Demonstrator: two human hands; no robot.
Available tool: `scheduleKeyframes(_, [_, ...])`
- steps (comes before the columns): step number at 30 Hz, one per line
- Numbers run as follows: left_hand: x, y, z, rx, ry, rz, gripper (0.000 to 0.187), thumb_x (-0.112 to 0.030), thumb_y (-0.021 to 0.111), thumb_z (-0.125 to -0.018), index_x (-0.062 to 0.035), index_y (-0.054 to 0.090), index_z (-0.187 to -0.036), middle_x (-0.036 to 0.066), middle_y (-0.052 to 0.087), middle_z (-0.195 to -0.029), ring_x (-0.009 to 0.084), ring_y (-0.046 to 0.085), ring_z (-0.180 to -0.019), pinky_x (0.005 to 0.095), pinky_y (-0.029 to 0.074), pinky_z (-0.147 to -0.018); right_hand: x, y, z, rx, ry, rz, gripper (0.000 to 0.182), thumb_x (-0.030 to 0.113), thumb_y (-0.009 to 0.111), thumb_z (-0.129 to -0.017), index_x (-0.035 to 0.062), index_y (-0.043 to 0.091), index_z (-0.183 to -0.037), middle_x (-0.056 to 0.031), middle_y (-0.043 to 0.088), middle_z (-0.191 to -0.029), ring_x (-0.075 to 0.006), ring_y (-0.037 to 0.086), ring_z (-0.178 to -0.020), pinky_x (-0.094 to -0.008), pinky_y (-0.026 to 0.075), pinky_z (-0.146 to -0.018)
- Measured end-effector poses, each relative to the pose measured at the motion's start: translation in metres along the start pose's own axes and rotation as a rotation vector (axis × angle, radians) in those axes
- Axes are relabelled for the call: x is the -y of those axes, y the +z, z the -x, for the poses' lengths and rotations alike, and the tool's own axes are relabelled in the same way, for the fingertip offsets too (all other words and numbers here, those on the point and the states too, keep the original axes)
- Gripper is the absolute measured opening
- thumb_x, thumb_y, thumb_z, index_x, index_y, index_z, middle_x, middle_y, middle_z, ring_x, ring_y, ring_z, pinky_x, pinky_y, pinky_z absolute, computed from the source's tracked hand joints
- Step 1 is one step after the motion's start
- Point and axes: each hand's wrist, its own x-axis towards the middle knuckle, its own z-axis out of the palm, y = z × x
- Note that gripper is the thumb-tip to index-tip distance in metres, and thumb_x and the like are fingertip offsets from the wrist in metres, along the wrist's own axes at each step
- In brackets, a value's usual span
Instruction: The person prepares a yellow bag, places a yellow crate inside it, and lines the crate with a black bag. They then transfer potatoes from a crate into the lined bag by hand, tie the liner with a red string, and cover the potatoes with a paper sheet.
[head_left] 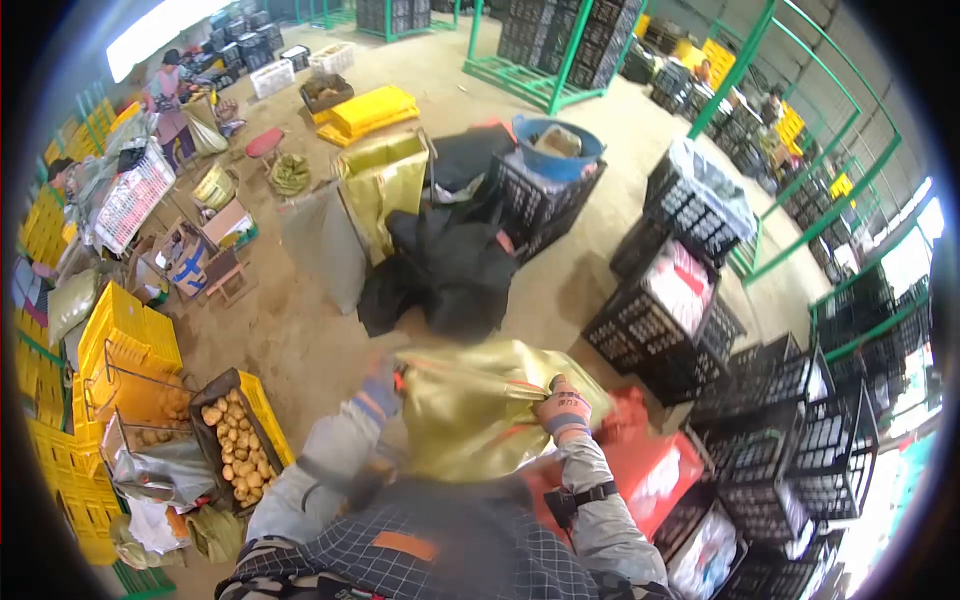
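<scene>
A shiny yellow-gold woven sack (pixel 470 415) is stretched between my two gloved hands, in front of my checked apron (pixel 330 550). My right hand (pixel 563 410), in a glove with printing on its back, is closed on the gathered cloth at the sack's right side. At the opposite edge, my left hand (pixel 376 392) is also closed on the sack, though motion blurs its fingers. An orange-red strip runs along the cloth near my right hand. What the sack contains, if anything, is hidden. Black sheeting (pixel 450 265) lies just beyond it.
A potato-filled crate (pixel 238 440) stands at left beside stacked yellow crates (pixel 125 335). Black crates (pixel 645 325) line the right, near a red bag (pixel 650 475). An upright open sack (pixel 385 190) and a blue basin (pixel 557 150) on a crate stand ahead. Another person (pixel 168 100) is far left.
</scene>
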Motion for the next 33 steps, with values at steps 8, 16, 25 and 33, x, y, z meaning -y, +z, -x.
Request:
scheduleKeyframes(8, [-0.027, 0.120, 0.046, 0.287, -0.332, -1.671, 0.063, -0.043, 0.071, -0.081, 0.0056, 0.059, -0.120, 0.012, 0.066, -0.113, 0.0204, 0.063, -0.099, 0.0345, 0.048, -0.091, 0.018, 0.049, -0.301, 0.258, -0.466, -0.519, 0.035, 0.031, 0.058, -0.087, 0.0087, 0.065, -0.114, -0.0113, 0.068, -0.105, -0.0263, 0.064, -0.097, -0.0375, 0.050, -0.087])
scheduleKeyframes(16, [-0.194, 0.041, 0.148, -0.173, 0.167, -0.238, 0.040, -0.018, 0.069, -0.084, 0.0022, 0.061, -0.117, 0.014, 0.066, -0.112, 0.0252, 0.063, -0.105, 0.0337, 0.052, -0.089, 0.186, -0.087, -0.119, 1.341, -0.766, -0.844, 0.033, 0.026, 0.060, -0.091, 0.0054, 0.064, -0.116, -0.0083, 0.067, -0.107, -0.0193, 0.063, -0.096, -0.0339, 0.048, -0.088])
scheduleKeyframes(25, [-0.223, 0.055, 0.027, -0.341, 0.581, -1.511, 0.058, -0.015, 0.075, -0.073, -0.0065, 0.054, -0.127, 0.018, 0.059, -0.122, 0.0372, 0.059, -0.107, 0.0402, 0.048, -0.091, 0.383, -0.091, -0.119, 1.075, -1.152, -0.143, 0.054, 0.041, 0.068, -0.079, 0.0057, 0.064, -0.120, -0.0150, 0.065, -0.117, -0.0314, 0.059, -0.109, -0.0402, 0.045, -0.093])
scheduleKeyframes(33, [-0.291, -0.117, -0.081, -0.931, 0.182, -1.137, 0.044, -0.025, 0.064, -0.080, -0.0061, 0.060, -0.120, 0.024, 0.058, -0.121, 0.0355, 0.056, -0.114, 0.0421, 0.046, -0.094, 0.550, -0.079, -0.142, -0.104, -0.909, 0.364, 0.082, 0.051, 0.070, -0.076, 0.0032, 0.043, -0.135, -0.0200, 0.043, -0.141, -0.0336, 0.043, -0.129, -0.0397, 0.037, -0.105])
